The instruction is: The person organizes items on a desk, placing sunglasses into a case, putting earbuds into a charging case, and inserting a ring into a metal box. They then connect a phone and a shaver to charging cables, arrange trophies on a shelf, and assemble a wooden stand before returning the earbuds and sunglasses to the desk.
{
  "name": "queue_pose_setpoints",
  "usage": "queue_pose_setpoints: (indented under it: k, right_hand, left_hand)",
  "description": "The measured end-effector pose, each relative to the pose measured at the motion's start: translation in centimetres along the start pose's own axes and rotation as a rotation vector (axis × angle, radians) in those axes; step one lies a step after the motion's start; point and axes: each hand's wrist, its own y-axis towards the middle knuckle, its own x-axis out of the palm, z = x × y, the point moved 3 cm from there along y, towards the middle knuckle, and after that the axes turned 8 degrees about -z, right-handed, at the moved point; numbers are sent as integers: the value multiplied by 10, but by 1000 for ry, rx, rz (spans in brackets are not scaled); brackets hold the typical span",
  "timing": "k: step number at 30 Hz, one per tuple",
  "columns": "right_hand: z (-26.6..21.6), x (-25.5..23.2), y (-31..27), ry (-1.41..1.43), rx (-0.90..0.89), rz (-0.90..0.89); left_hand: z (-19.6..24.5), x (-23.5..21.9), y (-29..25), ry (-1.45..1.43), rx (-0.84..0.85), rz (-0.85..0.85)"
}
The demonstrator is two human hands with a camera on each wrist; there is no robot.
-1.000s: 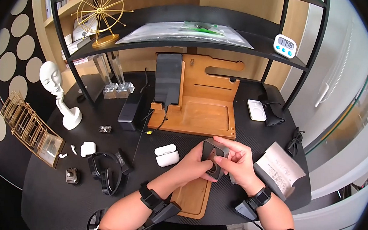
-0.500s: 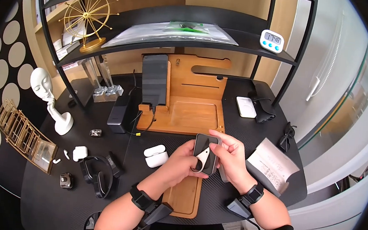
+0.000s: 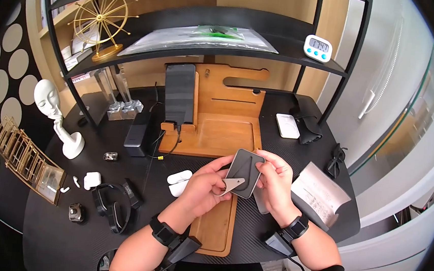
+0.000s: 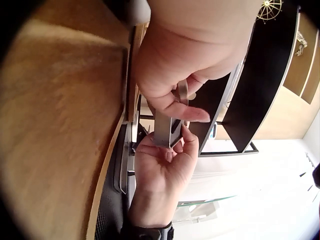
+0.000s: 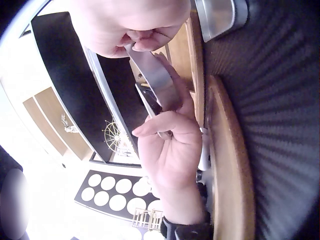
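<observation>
In the head view my left hand (image 3: 204, 186) pinches a pale silver teardrop-shaped metal piece (image 3: 234, 183) with small holes, held tilted across the lower edge of a small grey box (image 3: 250, 164). The box has rounded corners and a dark inside with a shaped recess. My right hand (image 3: 277, 185) grips the box's right side, thumb over its upper edge. The right wrist view shows the box's smooth metal side wall (image 5: 157, 77) between both hands, left fingers stretched along it. Behind the right hand, a greyish translucent lid-like piece (image 3: 261, 201) lies on the table.
A wooden tray (image 3: 213, 232) lies under the hands, and a wooden dock with a phone (image 3: 179, 94) stands behind. White earbud case (image 3: 178, 182) is left of the hands; an open printed carton (image 3: 319, 194) is right. Headphones (image 3: 112, 206) and a white figurine (image 3: 58, 118) stand farther left.
The teardrop piece has come out of the box's recess and swung toward the lower left in my left fingers. The box has tilted and turned in my right hand. The head view shifted slightly.
</observation>
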Motion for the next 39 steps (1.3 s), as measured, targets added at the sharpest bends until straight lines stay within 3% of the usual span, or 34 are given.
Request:
queue_pose_setpoints:
  k: [1,7,16,17,21,24,26,27,29,34,37,39]
  right_hand:
    - [0,-1,0,25,1,10]
    - [6,-5,2,172,51,89]
    - [6,-9,5,293,73,276]
    - [9,-13,7,320,65,235]
    - [5,-7,5,349,75,168]
    - [6,-4,3,351,80,91]
    - [7,-2,2,329,86,87]
    - [7,-2,2,307,84,89]
    - [7,-2,2,279,104,91]
    - [6,-1,3,288,80,-16]
    - [9,-4,5,307,97,-46]
    - [10,-6,5,355,136,-46]
  left_hand:
    - [1,-1,0,-84,37,-73]
    - [4,4,0,-152,42,-112]
    - [0,-8,-1,-169,60,56]
    - [1,-10,-2,-191,71,125]
    - [-1,-16,0,-181,68,82]
    - [-3,-3,-2,-50,17,114]
    - [-2,9,-2,260,-39,151]
    - [-3,7,-1,259,-31,159]
    - [-8,3,2,366,-47,73]
    - [-4,-2,2,356,3,139]
    - [14,2,-4,346,87,131]
    - [40,4,-15,320,227,162]
